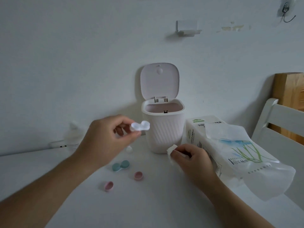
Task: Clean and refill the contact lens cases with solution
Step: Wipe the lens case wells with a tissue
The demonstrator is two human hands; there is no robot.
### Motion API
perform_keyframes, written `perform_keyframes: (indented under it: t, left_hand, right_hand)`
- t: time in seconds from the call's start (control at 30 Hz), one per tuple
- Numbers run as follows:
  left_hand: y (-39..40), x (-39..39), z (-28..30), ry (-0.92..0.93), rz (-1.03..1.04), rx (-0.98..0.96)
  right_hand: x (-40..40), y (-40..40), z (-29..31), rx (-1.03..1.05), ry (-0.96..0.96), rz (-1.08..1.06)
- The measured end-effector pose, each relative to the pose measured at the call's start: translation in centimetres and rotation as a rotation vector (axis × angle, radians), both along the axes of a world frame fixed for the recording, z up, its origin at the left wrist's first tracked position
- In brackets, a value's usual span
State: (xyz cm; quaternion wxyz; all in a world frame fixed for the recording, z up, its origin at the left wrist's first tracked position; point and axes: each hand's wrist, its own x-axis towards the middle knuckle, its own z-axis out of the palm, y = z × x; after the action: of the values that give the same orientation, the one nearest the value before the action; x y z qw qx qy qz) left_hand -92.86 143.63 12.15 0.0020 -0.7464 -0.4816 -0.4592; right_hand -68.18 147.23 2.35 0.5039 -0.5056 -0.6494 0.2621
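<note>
Right hand (pixel 191 159), just in front of the bin (pixel 163 127), pinches a soft tissue wad (pixel 171 150). Left hand (pixel 105 139), beside bin's left, fingertip-grips clear lens case (pixel 140 126): prob. light, stiff, slippery; hold by the waist btw cups.

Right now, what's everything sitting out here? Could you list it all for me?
clear lens case: one, clear-white, held up in the left hand, in front of the bin
teal lens case: one, teal, on the table, no caps on
pink caps: two, pink, loose on the table near the teal lens case
white cap: one, white, on the table left of the bin
bin: one, white, lid open, against the wall
tissue pack: one, white with green print, right of the bin
tissue piece: one, white, in the right hand
bottle: one, pale, blurred, far left
chair: one, white, at right
left hand: fingers pinching the clear lens case
right hand: closed on the tissue piece
</note>
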Motion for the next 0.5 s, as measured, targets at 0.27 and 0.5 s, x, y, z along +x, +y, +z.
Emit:
perform_keyframes:
  t: [0.27,0.5]
  left_hand:
    - [-3.7,-2.8,-7.3,-0.334,-0.086,-0.235]
    - [-3.2,-3.3,-8.4,-0.436,-0.254,-0.303]
  right_hand:
    - [-0.6,-0.9,1.5,-0.047,0.129,0.069]
    - [-5.5,-1.6,5.1,-0.018,0.114,0.334]
